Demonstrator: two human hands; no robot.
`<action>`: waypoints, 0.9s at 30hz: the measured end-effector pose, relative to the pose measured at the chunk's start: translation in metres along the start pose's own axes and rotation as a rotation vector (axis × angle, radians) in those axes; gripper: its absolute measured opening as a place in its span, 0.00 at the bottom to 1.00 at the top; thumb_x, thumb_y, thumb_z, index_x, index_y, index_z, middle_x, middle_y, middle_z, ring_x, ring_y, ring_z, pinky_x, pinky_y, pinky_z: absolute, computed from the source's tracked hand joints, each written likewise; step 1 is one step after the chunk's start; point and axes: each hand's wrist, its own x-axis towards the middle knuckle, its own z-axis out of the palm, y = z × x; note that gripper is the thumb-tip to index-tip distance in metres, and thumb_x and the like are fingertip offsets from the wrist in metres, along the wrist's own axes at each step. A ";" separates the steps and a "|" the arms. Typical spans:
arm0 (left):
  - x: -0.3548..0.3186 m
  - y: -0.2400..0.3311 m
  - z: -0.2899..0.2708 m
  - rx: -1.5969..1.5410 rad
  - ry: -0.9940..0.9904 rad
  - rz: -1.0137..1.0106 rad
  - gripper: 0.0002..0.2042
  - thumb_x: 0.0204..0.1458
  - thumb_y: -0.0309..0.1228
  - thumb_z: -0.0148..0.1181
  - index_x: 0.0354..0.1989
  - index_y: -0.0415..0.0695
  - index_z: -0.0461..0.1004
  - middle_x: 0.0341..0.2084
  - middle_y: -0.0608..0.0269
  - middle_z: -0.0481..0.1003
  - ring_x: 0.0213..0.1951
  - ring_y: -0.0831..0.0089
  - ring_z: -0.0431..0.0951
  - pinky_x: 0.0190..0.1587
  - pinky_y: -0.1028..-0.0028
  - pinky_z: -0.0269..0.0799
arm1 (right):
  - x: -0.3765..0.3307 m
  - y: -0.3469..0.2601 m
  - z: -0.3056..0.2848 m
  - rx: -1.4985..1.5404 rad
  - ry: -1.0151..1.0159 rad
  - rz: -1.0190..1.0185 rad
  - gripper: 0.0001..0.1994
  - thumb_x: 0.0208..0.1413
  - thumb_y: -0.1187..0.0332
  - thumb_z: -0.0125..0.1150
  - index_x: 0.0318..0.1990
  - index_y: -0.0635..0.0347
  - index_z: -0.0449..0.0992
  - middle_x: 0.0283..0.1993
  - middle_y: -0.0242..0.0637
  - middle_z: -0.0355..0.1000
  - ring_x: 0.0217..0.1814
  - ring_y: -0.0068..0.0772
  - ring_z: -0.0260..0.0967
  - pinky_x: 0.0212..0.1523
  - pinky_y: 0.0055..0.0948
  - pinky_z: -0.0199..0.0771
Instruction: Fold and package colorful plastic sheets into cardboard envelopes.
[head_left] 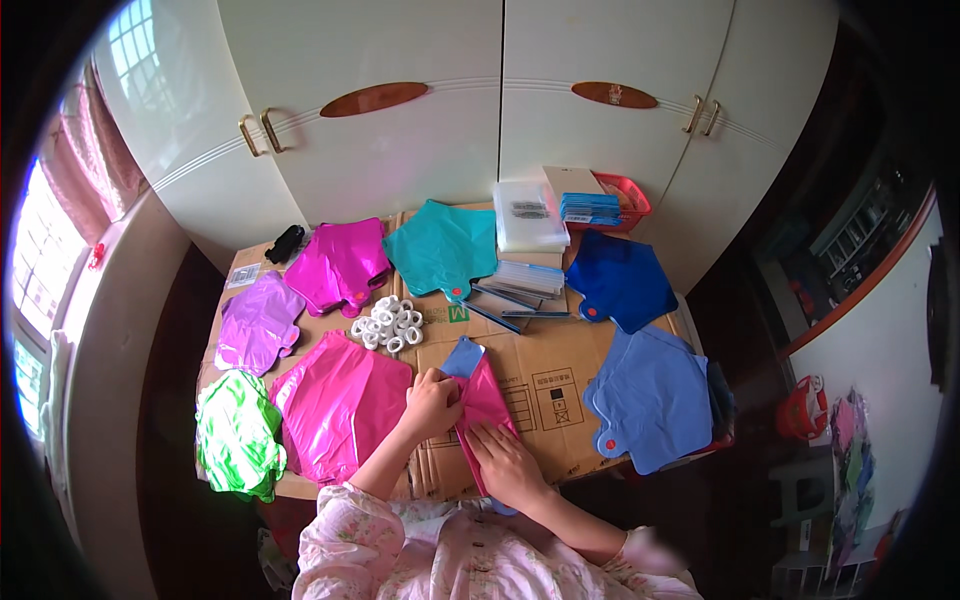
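Observation:
A narrow folded strip of shiny pink film (485, 395) lies on the cardboard in front of me, with a blue-grey piece (466, 357) showing at its far end. My left hand (432, 403) is closed, its curled fingers gripping the strip's left edge. Pressed flat on the nearer part of the strip is my right hand (508, 468), fingers stretched out. Just left of my left hand spreads a pile of flat pink film pieces (335, 400). Beyond it sits a heap of small white rings (388, 324).
Flat film piles surround the cardboard (545, 400): green (238, 430), lilac (258, 325), magenta (338, 262), teal (440, 245), dark blue (622, 280) and light blue (655, 400). Clear sleeves (530, 218) and a red basket (632, 200) stand at the back, before white cabinet doors (400, 150).

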 end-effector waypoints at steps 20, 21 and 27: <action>0.000 -0.009 -0.002 0.031 -0.069 0.072 0.08 0.39 0.34 0.63 0.27 0.47 0.73 0.40 0.58 0.68 0.46 0.55 0.67 0.44 0.56 0.67 | -0.002 0.002 -0.002 -0.015 -0.042 -0.022 0.22 0.53 0.70 0.44 0.56 0.66 0.65 0.60 0.47 0.63 0.65 0.43 0.58 0.67 0.41 0.51; 0.000 -0.009 -0.002 0.034 -0.070 0.072 0.09 0.39 0.34 0.63 0.27 0.47 0.73 0.40 0.57 0.68 0.46 0.55 0.67 0.44 0.56 0.67 | -0.002 0.002 -0.001 -0.012 -0.038 -0.021 0.22 0.53 0.70 0.44 0.56 0.66 0.65 0.60 0.47 0.63 0.65 0.43 0.58 0.67 0.41 0.51; -0.003 0.025 -0.023 0.200 0.078 0.014 0.09 0.39 0.33 0.63 0.28 0.45 0.71 0.38 0.58 0.69 0.45 0.57 0.69 0.43 0.59 0.68 | -0.002 0.003 -0.001 -0.016 -0.018 -0.022 0.22 0.53 0.70 0.44 0.56 0.66 0.66 0.60 0.47 0.63 0.64 0.44 0.58 0.66 0.43 0.51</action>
